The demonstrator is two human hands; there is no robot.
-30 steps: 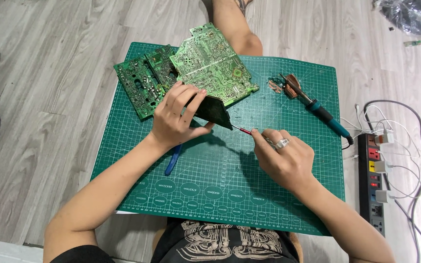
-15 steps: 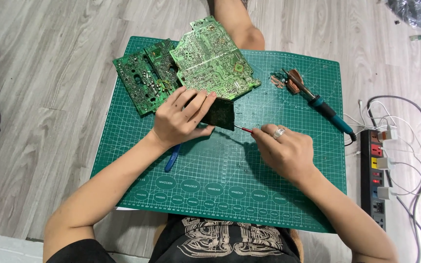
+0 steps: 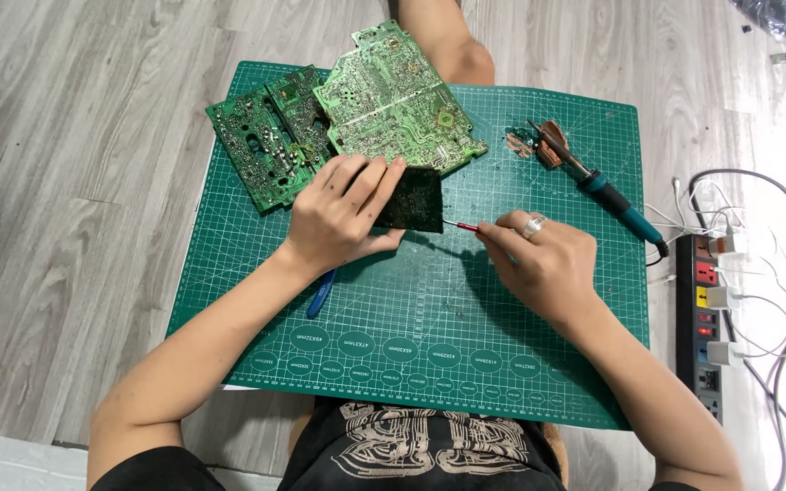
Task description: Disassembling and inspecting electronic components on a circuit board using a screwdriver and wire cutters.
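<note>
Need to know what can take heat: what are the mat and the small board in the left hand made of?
Mat: looks like soft matte vinyl or rubber, green with a printed grid. Small board: dark, rigid laminate, dull and speckled, probably fibreglass; its exact type can't be told.

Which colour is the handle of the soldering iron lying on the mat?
The soldering iron has a blue-teal handle, seen in the head view.

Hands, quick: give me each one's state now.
Left hand: closed on the small dark circuit board.
Right hand: closed on a thin red-handled tool.
</note>
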